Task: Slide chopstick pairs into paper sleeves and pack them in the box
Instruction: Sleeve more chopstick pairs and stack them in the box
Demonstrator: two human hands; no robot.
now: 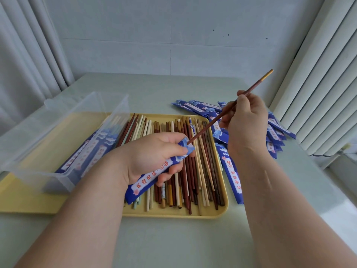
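Note:
My left hand (pixel 152 153) grips a blue paper sleeve (pixel 152 174) with a white band of red characters, its open mouth pointing up and right. My right hand (pixel 245 120) pinches a dark brown chopstick pair (pixel 214 120) with a gold top end. The tips sit at the sleeve's mouth. Both hands hover over the yellow tray (pixel 222 209), which holds several loose chopsticks (pixel 195 171) in brown, cream and patterned finishes. At the left stands a clear plastic box (pixel 38 144) with a few filled sleeves (pixel 87 151) inside.
A heap of empty blue sleeves (pixel 274 130) lies on the pale green table right of the tray, one long sleeve (pixel 233 175) beside the tray's edge. The box stands on a yellow board (pixel 23 202). Curtains hang at left and right; a wall rises behind.

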